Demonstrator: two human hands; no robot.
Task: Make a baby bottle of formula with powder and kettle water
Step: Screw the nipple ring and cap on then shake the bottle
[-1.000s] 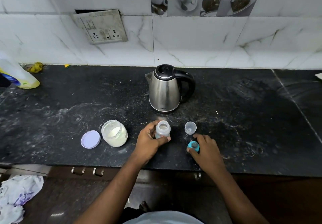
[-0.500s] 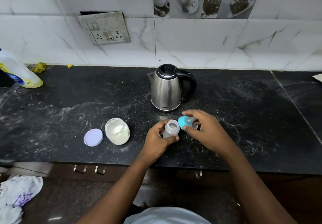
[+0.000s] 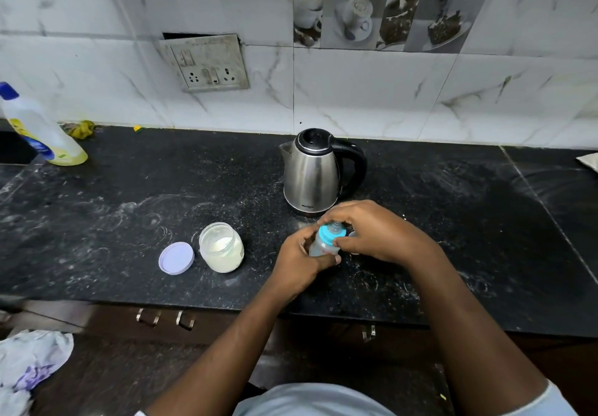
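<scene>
Item: teal teat collar (image 3: 327, 234), lately on the bench (image 3: 453, 221): you are seating it on the baby bottle (image 3: 319, 248), right grip (image 3: 378, 231) pinching it, left grip (image 3: 301, 265) clamping the bottle, filling apparently finished.

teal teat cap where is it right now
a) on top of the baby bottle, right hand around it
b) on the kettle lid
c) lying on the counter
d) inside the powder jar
A: the teal teat cap sits on the baby bottle gripped by the left hand, with the right hand curled round it.
</scene>
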